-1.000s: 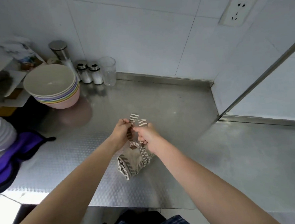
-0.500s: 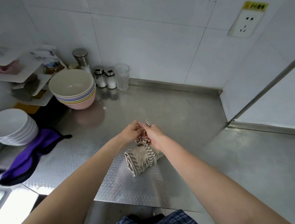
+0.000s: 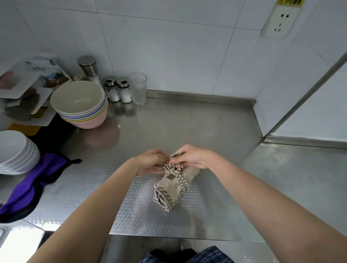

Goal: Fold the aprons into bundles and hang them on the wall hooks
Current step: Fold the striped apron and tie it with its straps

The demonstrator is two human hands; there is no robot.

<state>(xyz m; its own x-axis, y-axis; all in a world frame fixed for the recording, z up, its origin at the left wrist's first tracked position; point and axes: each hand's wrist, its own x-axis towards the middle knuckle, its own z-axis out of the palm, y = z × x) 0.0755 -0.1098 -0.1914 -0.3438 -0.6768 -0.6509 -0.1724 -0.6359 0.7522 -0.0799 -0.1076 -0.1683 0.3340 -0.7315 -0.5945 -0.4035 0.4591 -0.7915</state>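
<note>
My left hand and right hand meet at the centre of the steel counter, both forearms reaching in from the bottom of the view. The fingers of both hands are curled in, pinching the striped tie at the far end of the rolled beige apron bundle. The bundle lies on the counter just below my hands, its long axis running from about 1 o'clock down to 7 o'clock, the open rolled end facing me. The tie wraps around its middle. At 9 o'clock lies a purple cloth; stacked bowls sit at 10 o'clock.
</note>
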